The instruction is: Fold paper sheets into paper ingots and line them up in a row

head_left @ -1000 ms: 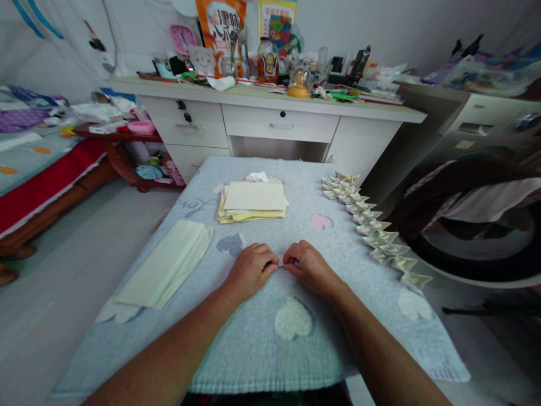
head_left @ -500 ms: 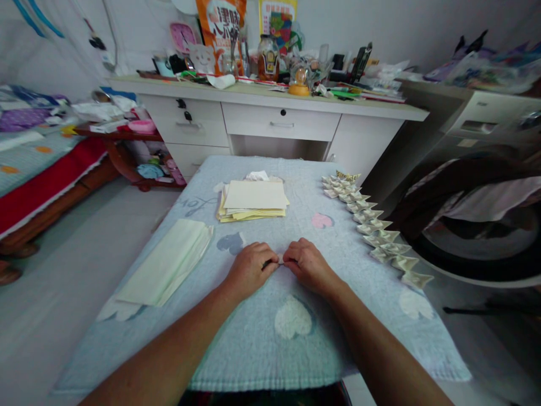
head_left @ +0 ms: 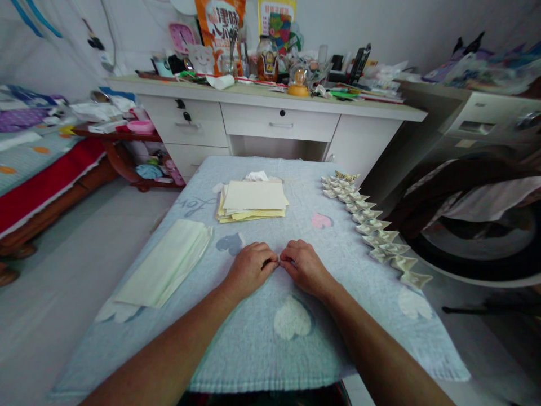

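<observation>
Over the middle of the cloth-covered table, my left hand [head_left: 252,264] and my right hand [head_left: 305,266] meet at the fingertips. Both are closed in a pinch on a small pale piece of paper, almost wholly hidden by the fingers. Beyond them lies a stack of cream and yellow paper sheets [head_left: 255,195]. Left of my left hand is a pile of long pale green paper [head_left: 167,262], set at a slant. To the right, a row of folded paper shapes with pointed ends [head_left: 372,226] runs along the table's right side.
The table's light blue cloth [head_left: 253,349] has heart patterns. A crumpled white tissue [head_left: 257,176] lies behind the stack. Past the table stands a white desk [head_left: 281,121] crowded with jars and bags. A washing machine [head_left: 473,129] is at the right, a bed [head_left: 46,163] at the left.
My right hand's fingertips have come slightly closer to my left hand's, and the pale bit between them shows less. The papers and the row lie as before.
</observation>
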`<control>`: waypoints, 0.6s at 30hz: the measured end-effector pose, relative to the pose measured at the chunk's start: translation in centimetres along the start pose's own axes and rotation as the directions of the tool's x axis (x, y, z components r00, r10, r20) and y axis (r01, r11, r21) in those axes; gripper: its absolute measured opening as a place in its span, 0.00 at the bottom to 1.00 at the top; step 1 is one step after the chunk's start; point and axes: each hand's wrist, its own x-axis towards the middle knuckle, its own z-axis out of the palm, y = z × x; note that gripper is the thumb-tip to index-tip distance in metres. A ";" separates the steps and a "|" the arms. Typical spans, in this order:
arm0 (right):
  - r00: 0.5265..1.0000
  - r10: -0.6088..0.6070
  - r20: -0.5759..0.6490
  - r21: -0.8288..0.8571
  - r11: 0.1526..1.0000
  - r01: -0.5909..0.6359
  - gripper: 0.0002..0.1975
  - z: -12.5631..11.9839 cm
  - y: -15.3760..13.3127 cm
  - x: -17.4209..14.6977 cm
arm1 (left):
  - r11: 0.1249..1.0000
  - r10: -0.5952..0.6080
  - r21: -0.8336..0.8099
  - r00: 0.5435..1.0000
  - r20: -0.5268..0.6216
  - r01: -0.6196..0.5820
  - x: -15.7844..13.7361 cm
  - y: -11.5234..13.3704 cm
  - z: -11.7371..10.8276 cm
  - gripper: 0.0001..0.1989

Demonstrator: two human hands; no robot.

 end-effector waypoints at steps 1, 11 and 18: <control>1.000 0.002 0.001 -0.008 1.000 -0.002 0.05 0.0 0.0 0.0 | 1.000 -0.002 -0.001 1.000 -0.007 0.002 0.0 0.0 0.0 0.07; 0.996 0.086 0.040 0.024 0.996 -0.087 0.06 -0.5 0.0 0.4 | 0.996 -0.081 0.032 0.996 -0.044 0.082 0.4 0.1 0.1 0.07; 0.987 0.158 0.005 -0.089 0.984 -0.157 0.06 -0.1 -0.3 0.4 | 0.990 -0.121 0.065 0.991 -0.057 0.124 0.4 0.3 0.2 0.07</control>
